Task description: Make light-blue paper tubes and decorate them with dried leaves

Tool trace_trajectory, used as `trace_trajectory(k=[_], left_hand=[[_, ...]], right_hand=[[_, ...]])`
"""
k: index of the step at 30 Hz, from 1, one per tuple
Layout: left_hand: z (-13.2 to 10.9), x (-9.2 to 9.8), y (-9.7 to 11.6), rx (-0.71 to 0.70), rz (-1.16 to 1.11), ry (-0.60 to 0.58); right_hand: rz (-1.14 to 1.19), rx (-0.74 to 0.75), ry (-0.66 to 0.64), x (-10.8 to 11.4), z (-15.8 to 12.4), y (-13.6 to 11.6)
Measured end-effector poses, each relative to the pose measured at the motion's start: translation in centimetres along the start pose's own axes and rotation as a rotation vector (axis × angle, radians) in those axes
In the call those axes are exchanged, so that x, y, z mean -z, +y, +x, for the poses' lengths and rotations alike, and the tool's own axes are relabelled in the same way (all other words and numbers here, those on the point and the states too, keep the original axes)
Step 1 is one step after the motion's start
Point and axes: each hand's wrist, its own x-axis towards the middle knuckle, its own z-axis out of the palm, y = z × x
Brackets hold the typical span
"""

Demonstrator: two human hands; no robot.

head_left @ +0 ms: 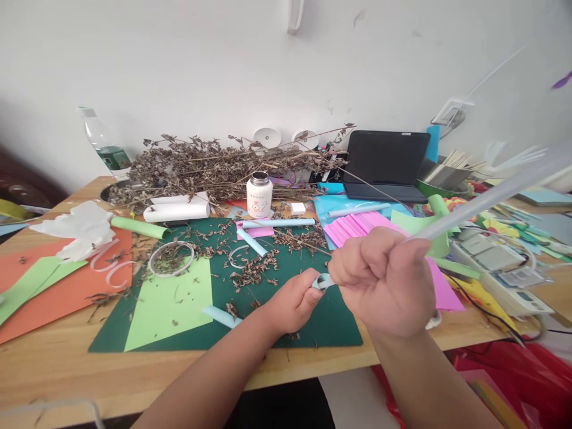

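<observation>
My left hand (295, 301) is closed around a small light blue paper loop or roll (322, 281), its open end showing by the thumb. Close against it on the right, my right hand (384, 283) is a fist gripping a long pale translucent strip (482, 202) that runs up to the upper right. The blue paper reaches toward the right fingers; whether they touch it is hidden. Beneath both hands lies a dark green cutting mat (333, 325) strewn with dry leaf bits. Light blue paper tubes (279, 223) lie on it, along with a light green sheet (179, 310).
A white bottle without a lid (260, 199) stands at the mat's back edge. Behind it lies a heap of dried plant stems (201, 164). Pink pleated paper (357, 226) and a black tablet (386, 161) are to the right. Orange paper (27, 280) covers the left.
</observation>
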Motion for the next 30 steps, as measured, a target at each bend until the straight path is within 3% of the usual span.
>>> trace_trajectory(k=[5, 8, 12, 18, 30], left_hand=[[0.0, 0.2, 0.1, -0.004, 0.005, 0.046], [-0.1, 0.0, 0.1, -0.015, 0.001, 0.009], [0.0, -0.3, 0.1, 0.0, -0.002, 0.033], [0.0, -0.3, 0.2, 0.007, 0.002, 0.079], [0.0, -0.3, 0.0, 0.007, 0.039, 0.049]], right_hand=[[-0.042, 0.02, 0.001, 0.0, -0.1, 0.8], [-0.043, 0.013, -0.022, 0.1, 0.0, 0.9], [-0.047, 0.035, -0.043, 0.2, -0.1, 0.0], [0.013, 0.032, 0.03, 0.2, -0.1, -1.6], [-0.051, 0.051, -0.011, 0.1, 0.0, -0.4]])
